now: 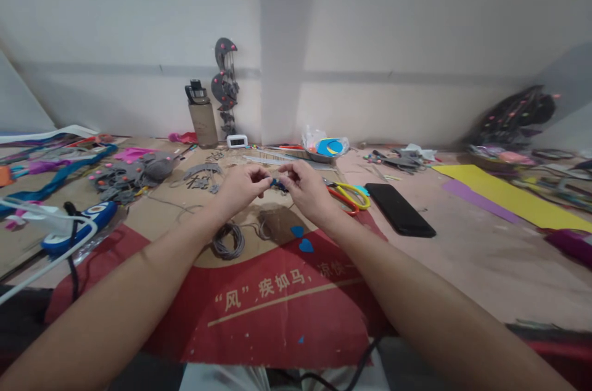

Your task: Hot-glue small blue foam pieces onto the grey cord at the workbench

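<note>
Over the middle of the cardboard, my left hand point(241, 189) and my right hand point(305, 192) meet with thumbs and forefingers closed. Pinched between the fingertips is a small dark blue piece point(276, 182), mostly covered, so its shape cannot be made out. Below my left hand lies a coil of grey cord point(228, 241). Two blue cut-out pieces lie under my right wrist, the lower one a heart-like shape point(306, 246). Scissors with yellow and orange handles point(354, 195) rest just right of my right hand. Grey cut-out pieces point(203, 176) are left of my left hand.
Farther right lies a black phone point(400, 209), near yellow sheets point(504, 190). A water bottle point(202, 119) stands against the white partition point(139, 39), with a small white clock point(237, 141) nearby. At left are a blue power strip point(99, 216), its white cable, and grey felt-like pieces point(134, 175).
</note>
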Tool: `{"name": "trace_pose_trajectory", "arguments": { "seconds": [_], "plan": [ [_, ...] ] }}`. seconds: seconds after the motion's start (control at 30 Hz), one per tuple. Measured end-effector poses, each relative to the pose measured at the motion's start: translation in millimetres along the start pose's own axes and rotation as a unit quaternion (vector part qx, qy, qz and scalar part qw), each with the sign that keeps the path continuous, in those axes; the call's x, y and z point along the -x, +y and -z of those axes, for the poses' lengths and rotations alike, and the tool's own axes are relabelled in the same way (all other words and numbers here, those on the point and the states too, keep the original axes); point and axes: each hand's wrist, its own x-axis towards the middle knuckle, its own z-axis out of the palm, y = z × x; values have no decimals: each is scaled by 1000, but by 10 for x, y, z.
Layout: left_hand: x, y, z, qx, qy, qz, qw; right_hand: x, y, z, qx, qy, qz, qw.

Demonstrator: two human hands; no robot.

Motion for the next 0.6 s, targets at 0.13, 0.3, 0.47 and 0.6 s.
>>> {"name": "trace_pose_trajectory", "arguments": {
  "seconds": [0.13, 0.3, 0.47, 0.6],
  "plan": [
    [-2, -23, -27, 67, -5, 22, 998, 11, 10, -8, 0, -1, -3, 1000],
    [9, -51, -88, 135, -32, 17, 990, 25, -3, -8, 9, 12, -18, 1000],
    [14, -34, -103, 205, -49, 30, 977, 24, -20, 2, 9, 15, -19, 1000],
    [12, -5, -93, 219, -56, 34, 973, 24, -27, 12, 18, 19, -11, 1000]
  ]
}}
